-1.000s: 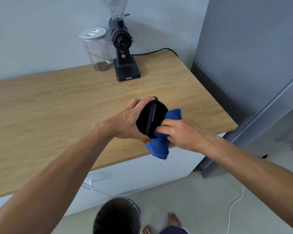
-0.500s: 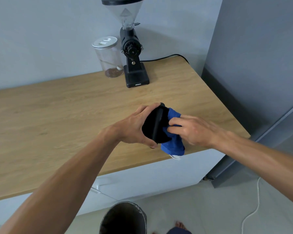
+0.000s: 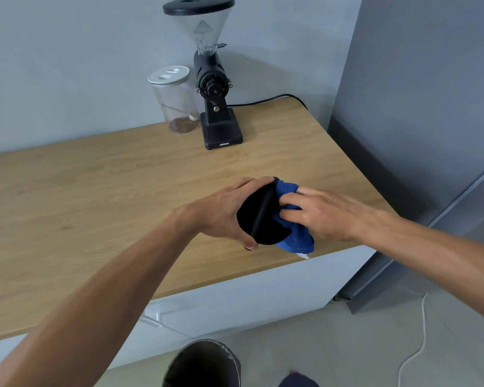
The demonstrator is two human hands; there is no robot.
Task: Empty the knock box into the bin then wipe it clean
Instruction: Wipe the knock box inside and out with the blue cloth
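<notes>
The round black knock box (image 3: 259, 217) is held tilted on its side above the front of the wooden counter (image 3: 95, 196), its bar facing me. My left hand (image 3: 221, 212) grips it around the rim from the left. My right hand (image 3: 319, 213) presses a blue cloth (image 3: 292, 233) against the box's right side, fingers flat on the cloth. The dark bin (image 3: 204, 364) stands on the floor below, near the bottom edge of the view.
A black coffee grinder (image 3: 214, 88) with a clear hopper and a lidded glass jar (image 3: 175, 100) stand at the back of the counter by the wall. A tall grey cabinet (image 3: 430, 107) rises on the right. A white cable (image 3: 419, 339) trails on the floor.
My right hand has slid the cloth upward along the box's right side and its fingers have flattened. The view has tilted up, showing more of the grinder.
</notes>
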